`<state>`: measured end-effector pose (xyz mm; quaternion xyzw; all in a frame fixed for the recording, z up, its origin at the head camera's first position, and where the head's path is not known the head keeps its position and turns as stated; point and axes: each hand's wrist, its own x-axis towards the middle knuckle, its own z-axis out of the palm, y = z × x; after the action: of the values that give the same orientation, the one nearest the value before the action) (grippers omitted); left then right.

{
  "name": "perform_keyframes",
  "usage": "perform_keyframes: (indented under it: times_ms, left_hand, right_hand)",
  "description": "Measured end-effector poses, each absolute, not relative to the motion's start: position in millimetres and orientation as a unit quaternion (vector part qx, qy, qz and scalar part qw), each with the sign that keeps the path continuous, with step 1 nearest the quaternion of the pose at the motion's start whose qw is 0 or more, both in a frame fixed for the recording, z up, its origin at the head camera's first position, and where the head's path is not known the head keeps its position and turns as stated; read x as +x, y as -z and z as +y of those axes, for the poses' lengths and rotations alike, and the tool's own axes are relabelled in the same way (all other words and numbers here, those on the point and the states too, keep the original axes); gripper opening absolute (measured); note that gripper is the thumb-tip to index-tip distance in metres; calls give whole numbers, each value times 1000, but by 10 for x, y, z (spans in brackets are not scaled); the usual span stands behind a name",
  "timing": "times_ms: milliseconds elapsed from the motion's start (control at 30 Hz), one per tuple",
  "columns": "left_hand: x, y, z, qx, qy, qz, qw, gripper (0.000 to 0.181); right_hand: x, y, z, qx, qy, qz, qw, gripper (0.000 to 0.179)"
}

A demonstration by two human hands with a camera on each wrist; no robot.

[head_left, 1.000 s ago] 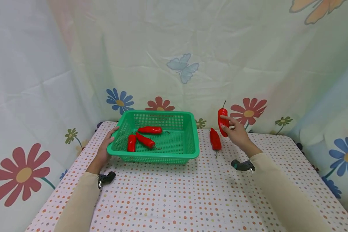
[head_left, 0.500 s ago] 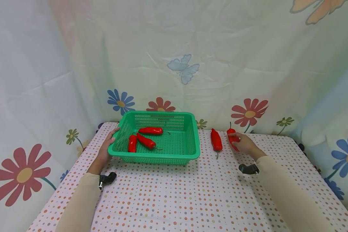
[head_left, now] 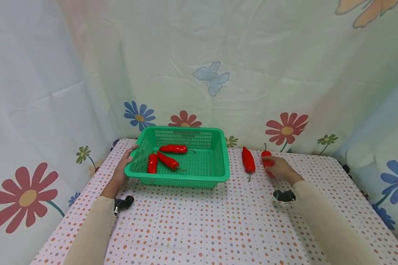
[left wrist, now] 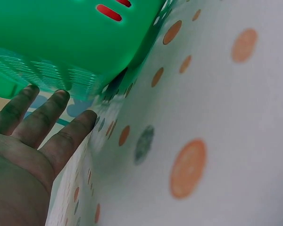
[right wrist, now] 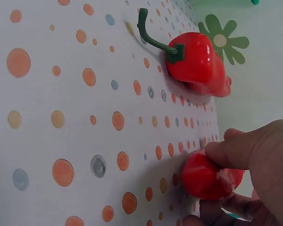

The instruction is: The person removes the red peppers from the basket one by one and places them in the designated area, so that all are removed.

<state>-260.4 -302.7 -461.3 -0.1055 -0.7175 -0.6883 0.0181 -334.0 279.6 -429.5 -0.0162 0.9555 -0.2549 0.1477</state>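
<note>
My right hand (head_left: 280, 169) is low over the table, its thumb and fingers pinching a red pepper (right wrist: 205, 178) around its sides. That pepper lies close on the cloth, its stem pointing away. Just left of it rests another red pepper (head_left: 248, 161), with its curved green stem toward me. My left hand (head_left: 122, 167) is at the left side of a green plastic basket (head_left: 177, 178). In the left wrist view its straight, spread fingers (left wrist: 42, 117) reach toward the slotted wall. Inside the basket lie three red peppers (head_left: 167, 161), grouped toward the left.
White cloth with coloured dots (head_left: 185, 224) covers the table. Behind it hangs a pale curtain (head_left: 252, 55) printed with flowers and butterflies, close to the table's back edge. Small black cameras (head_left: 284, 195) sit at both wrists.
My right hand has brought the red pepper down from the air to the table, right of the other pepper. The left hand stays by the basket.
</note>
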Motion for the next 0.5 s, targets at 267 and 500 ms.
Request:
perform_keyframes:
  times_ms: [267,500]
  left_hand:
    - [-2596,4607,-3017,-111,685,-719,20,52]
    - [-2605,4604,-3028,-110,683,-722,22,53]
  right_hand:
    - [-3324,4139,2776,-41,226,966,121,50]
    - [-3289,3918,2589,-64,211,972,76,47]
